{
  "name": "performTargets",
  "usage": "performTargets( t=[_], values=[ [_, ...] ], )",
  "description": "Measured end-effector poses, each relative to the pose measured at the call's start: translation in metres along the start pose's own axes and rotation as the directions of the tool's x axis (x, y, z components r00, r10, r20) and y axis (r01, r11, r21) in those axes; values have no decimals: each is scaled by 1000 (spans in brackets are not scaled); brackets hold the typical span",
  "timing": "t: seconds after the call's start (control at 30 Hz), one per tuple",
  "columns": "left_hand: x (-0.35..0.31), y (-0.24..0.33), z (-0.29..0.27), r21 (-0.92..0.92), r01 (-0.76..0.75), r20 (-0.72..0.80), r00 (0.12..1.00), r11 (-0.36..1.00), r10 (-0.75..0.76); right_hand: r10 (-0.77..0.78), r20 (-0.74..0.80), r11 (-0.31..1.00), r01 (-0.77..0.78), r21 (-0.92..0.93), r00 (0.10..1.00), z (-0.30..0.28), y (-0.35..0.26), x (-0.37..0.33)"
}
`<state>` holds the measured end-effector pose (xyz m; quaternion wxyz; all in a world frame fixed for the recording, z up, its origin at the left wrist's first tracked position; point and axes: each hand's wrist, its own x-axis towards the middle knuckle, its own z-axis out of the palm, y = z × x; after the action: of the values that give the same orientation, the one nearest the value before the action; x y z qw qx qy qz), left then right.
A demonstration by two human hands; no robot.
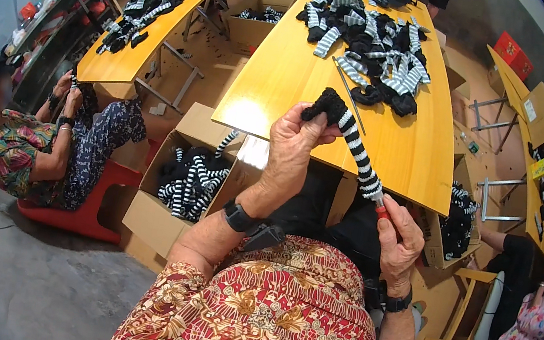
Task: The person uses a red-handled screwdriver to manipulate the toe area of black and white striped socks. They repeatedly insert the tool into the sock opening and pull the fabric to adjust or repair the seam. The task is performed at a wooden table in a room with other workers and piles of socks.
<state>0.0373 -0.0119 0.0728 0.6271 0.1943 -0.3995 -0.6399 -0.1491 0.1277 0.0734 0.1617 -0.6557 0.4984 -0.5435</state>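
In front of me, over the near edge of the yellow table [262, 92], hangs a black-and-white striped knitted tube [361, 156]. Its bunched black end [328, 103] is pinched in the fingers of my left hand [291, 148]. My right hand [399, 242] grips the red handle [383, 212] of a tool at the tube's lower end. The tool's shaft seems to run inside the tube, so most of it is hidden. A thin metal rod [350, 96] lies on the tabletop beyond my left hand.
A heap of black and grey-striped knitted pieces [374, 38] covers the table's far part. Cardboard boxes of striped knits stand at left [148, 212] and right [435, 245]. A person [45, 152] sits on a red stool [98, 198] at left; another person [533, 318] is at right.
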Motion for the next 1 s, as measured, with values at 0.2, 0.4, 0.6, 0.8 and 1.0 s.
performTargets(
  t=[0.2,0.4,0.6,0.8,1.0],
  values=[
    [11,31,-7,82,207,118,969,975,-216,-134,77,982,143,-121,988,-14,-2,6],
    [7,24,-7,-50,246,23,969,968,-245,-82,107,986,97,-139,991,-17,-6,8],
    [17,18,-8,-236,259,-43,960,937,-277,-70,107,992,81,-95,992,-18,6,-3],
    [12,18,-1,-207,235,-40,968,950,-248,-18,97,999,21,-37,995,-10,3,-6],
    [0,21,6,-188,303,100,952,934,-289,-33,62,999,34,-17,998,-12,5,-7]
  ],
)
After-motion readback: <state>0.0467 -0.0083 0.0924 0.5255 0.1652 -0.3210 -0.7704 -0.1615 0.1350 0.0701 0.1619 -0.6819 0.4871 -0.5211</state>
